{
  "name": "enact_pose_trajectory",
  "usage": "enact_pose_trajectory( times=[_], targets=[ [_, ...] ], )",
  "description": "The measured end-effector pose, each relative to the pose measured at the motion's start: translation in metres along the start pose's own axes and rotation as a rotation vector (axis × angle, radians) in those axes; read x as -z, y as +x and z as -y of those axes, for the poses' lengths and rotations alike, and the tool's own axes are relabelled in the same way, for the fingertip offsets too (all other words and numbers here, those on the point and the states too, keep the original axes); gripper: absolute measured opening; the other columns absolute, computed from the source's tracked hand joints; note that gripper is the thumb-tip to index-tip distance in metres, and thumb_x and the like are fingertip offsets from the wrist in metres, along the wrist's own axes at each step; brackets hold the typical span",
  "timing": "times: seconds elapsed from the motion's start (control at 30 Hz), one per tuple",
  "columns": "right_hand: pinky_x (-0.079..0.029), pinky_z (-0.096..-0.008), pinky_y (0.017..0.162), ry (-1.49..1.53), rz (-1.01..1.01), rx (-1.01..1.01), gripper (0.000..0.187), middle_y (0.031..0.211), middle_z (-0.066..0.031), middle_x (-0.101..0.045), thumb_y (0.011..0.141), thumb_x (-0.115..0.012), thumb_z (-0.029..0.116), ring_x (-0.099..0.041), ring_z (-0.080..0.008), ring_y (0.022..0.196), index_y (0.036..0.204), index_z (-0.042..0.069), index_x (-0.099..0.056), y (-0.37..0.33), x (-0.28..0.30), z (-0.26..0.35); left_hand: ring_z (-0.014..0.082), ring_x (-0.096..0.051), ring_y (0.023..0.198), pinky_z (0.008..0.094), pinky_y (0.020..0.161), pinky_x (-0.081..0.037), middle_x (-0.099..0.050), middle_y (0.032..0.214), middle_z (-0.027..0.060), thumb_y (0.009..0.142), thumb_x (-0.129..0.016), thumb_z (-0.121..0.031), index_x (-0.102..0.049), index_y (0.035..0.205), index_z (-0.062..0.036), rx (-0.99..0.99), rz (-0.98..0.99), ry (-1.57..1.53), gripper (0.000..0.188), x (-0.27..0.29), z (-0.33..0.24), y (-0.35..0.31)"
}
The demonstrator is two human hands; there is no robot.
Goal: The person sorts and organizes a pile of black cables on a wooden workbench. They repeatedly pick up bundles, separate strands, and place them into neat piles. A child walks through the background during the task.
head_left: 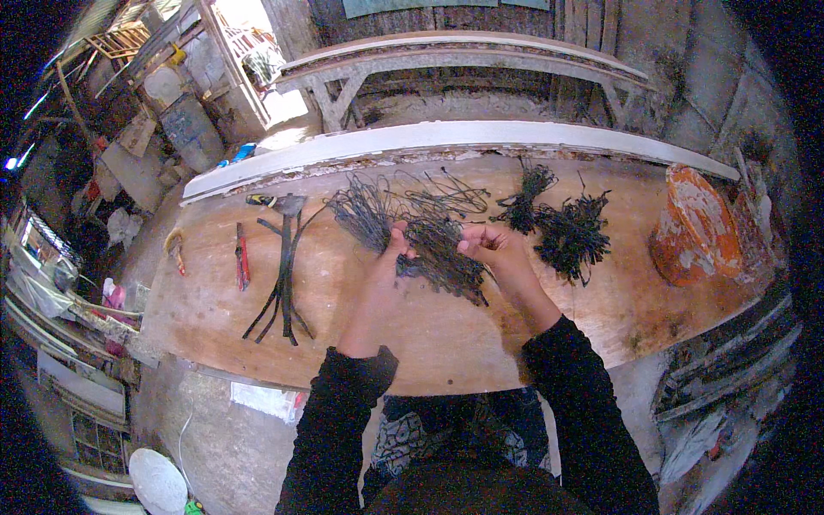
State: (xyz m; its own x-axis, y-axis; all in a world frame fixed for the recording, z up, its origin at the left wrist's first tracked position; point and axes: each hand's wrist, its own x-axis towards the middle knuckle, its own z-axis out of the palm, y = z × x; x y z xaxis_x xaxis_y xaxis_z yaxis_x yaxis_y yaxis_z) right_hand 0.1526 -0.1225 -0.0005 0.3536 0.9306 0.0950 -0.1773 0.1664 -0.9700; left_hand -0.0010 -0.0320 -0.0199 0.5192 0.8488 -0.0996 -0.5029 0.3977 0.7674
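A loose bundle of thin dark cords (pixel 442 257) hangs between my hands above the wooden table. My left hand (pixel 386 266) is closed on the bundle from its left side, thumb up. On the right, my right hand (pixel 506 257) has its thumb and forefinger pinched together at the bundle's upper right edge, on the cords as far as I can see. Behind them, looser loops of cord (pixel 451 199) lie spread on the tabletop. Two more dark, looped bunches rest to the right: a smaller bunch (pixel 528 197) and a larger bunch (pixel 573 236).
Left on the wooden table (pixel 412 352) lie long black strips (pixel 286 275), a red-handled tool (pixel 242 262), a brush (pixel 176 249) and a scraper-like tool (pixel 287 204). An orange, white-smeared bucket (pixel 695 227) sits tilted at the right end. A white board (pixel 463 133) borders the far edge.
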Motion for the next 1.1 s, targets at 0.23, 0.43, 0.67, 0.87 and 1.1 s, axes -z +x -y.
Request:
enact_pose_trajectory(
  times=[0.23,0.43,0.67,0.87,1.1],
  targets=[
    [-0.041,-0.0213,0.07,0.314,0.121,-0.14,0.014,0.082,-0.0004,-0.058,0.075,-0.059,0.008,-0.053,-0.0087,0.075,0.089,0.004,-0.056,-0.006,-0.005,0.009,0.0103,-0.046,0.061,0.0241,0.056,-0.04,-0.048,0.07,-0.0012,0.08,-0.053,-0.031,-0.049,0.104,-0.0056,0.028,0.141,0.195,0.035,-0.004,0.003,0.0],
    [-0.041,-0.024,0.072,0.359,0.135,-0.111,0.014,0.083,-0.0019,-0.057,0.075,-0.059,0.009,-0.053,-0.011,0.078,0.089,0.005,-0.055,-0.002,-0.002,0.006,0.0108,-0.047,0.058,0.0237,0.054,-0.04,-0.052,0.073,-0.0003,0.079,-0.057,-0.017,-0.051,0.095,-0.006,-0.076,0.235,0.431,0.021,-0.01,0.005,-0.007],
    [-0.042,-0.0233,0.07,0.421,0.041,-0.031,0.014,0.082,-0.0008,-0.057,0.077,-0.058,0.01,-0.052,-0.0094,0.077,0.089,0.005,-0.054,-0.002,-0.003,0.009,0.0092,-0.045,0.056,0.0223,0.053,-0.039,-0.053,0.073,0.0001,0.077,-0.058,-0.012,-0.052,0.089,-0.007,-0.162,0.204,0.44,0.014,-0.006,0.007,-0.003],
    [-0.044,-0.0238,0.067,0.662,0.085,0.055,0.014,0.081,-0.0007,-0.056,0.077,-0.057,0.011,-0.053,-0.0102,0.076,0.089,0.008,-0.053,-0.003,0.005,0.017,0.0078,-0.044,0.054,0.0209,0.052,-0.039,-0.051,0.066,-0.0001,0.079,-0.057,-0.023,-0.052,0.091,-0.008,-0.049,0.087,0.081,0.019,-0.008,0.003,-0.004],
    [-0.045,-0.0237,0.067,0.556,0.083,0.064,0.018,0.082,-0.0009,-0.056,0.078,-0.056,0.01,-0.054,-0.0107,0.075,0.094,0.005,-0.052,-0.002,0.008,0.016,0.0072,-0.043,0.06,0.0241,0.059,-0.041,-0.054,0.087,0.0045,0.082,-0.052,-0.028,-0.047,0.1,-0.0077,-0.239,0.091,-0.044,0.028,0.0,-0.001,0.002]
  ],
)
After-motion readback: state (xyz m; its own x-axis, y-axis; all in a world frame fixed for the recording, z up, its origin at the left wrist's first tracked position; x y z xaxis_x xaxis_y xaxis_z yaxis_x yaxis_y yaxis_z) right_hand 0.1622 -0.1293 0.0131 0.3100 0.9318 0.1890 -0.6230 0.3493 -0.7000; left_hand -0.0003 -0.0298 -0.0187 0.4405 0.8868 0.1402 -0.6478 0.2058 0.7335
